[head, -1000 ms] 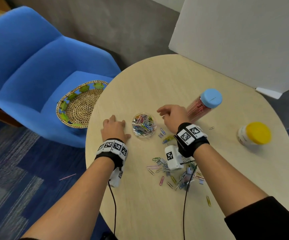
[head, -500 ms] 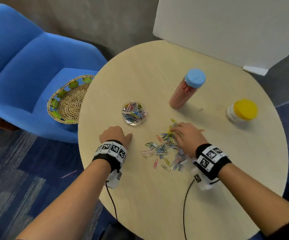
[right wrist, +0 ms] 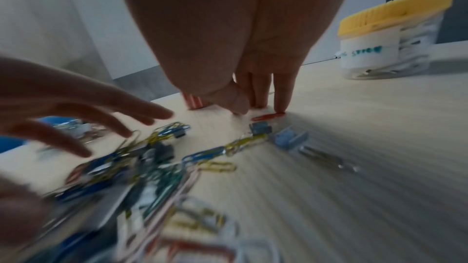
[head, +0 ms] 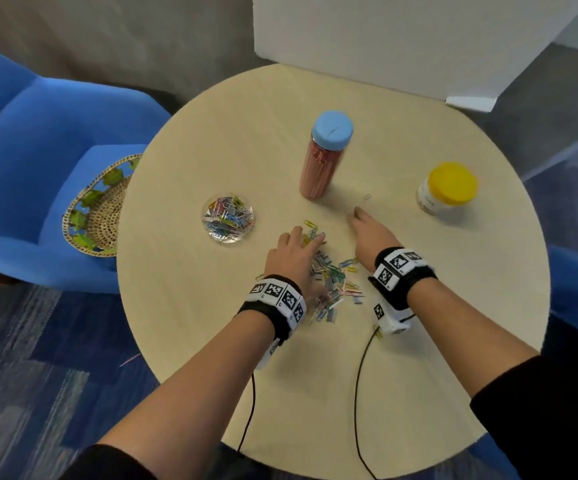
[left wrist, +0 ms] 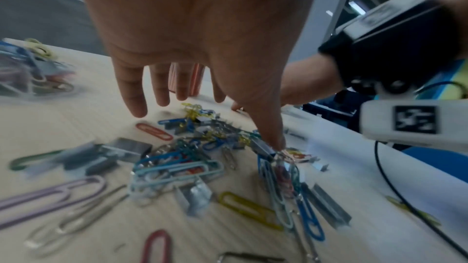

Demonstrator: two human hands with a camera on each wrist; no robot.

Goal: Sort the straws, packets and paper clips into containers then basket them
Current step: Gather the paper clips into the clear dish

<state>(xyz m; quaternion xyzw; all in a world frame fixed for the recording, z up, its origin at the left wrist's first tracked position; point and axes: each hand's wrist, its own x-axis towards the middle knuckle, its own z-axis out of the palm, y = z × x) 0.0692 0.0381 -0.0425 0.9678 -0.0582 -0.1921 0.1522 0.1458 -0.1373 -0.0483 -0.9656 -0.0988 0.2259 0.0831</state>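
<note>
Near the table (head: 453, 306) centre, left hand (head: 294, 252) has joined right hand (head: 367, 230) at the loose paper clips (head: 336, 278); both spread-fingered, holding nothing. Small clear dish (head: 228, 218) beside them is part-filled; gathering continues.

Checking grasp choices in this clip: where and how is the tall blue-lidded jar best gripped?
Grip the blue-lidded jar around its straight body just under the lid, coming from its right side with the right hand, which probably sits nearest. It stands upright with bare table beside it; the wider lid should stop slipping.
</note>
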